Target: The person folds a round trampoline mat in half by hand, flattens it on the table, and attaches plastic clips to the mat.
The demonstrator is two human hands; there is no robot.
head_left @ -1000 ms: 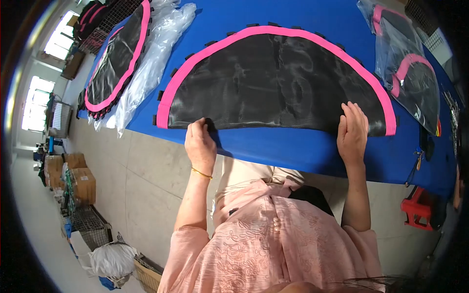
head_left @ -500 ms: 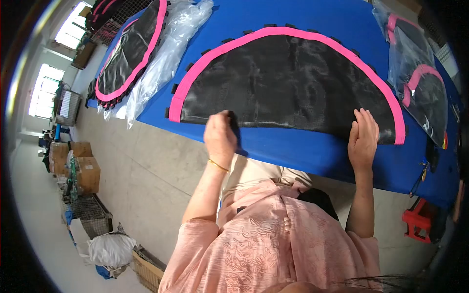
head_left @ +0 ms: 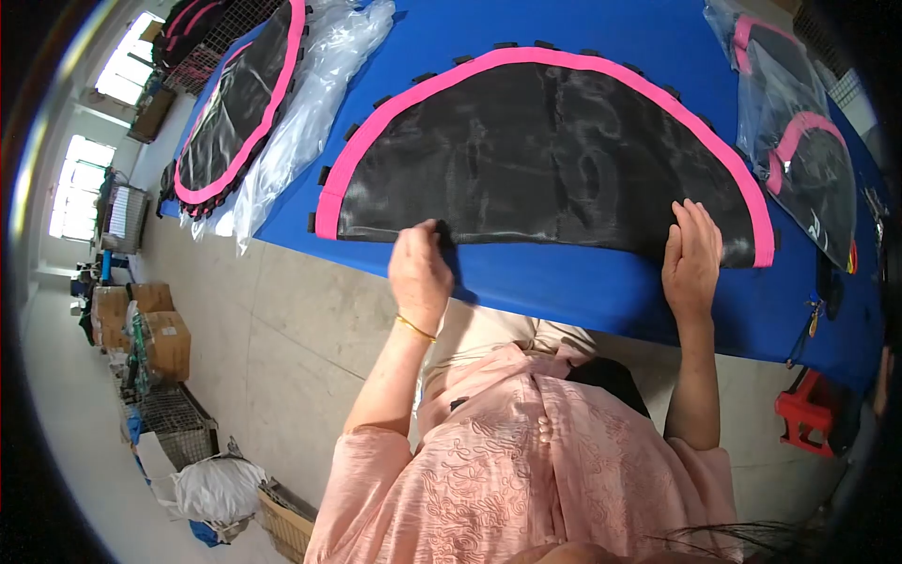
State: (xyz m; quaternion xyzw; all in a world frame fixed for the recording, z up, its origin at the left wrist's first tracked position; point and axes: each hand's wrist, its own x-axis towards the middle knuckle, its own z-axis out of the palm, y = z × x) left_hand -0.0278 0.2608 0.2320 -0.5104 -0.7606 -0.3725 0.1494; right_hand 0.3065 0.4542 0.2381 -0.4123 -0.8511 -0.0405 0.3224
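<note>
A black mesh mat (head_left: 507,150) with a pink border and small black tabs along its curve lies folded into a half circle on the blue-covered table (head_left: 554,282). My left hand (head_left: 420,277) is closed at the left part of the straight folded edge, its fingertips over the edge; whatever it may grip is hidden. Near the right end of that edge, my right hand (head_left: 692,258) lies flat on the mat, fingers stretched out.
Another pink-bordered black mat (head_left: 235,117) lies at the left beside clear plastic film (head_left: 315,122). Bagged pink-and-black pieces (head_left: 813,179) lie on the right. A red stool (head_left: 805,414) stands by the table; cardboard boxes (head_left: 167,343) sit on the floor at left.
The view has shifted slightly. Both hands stay at almost the same places along the folded edge, and the mat keeps its shape.
</note>
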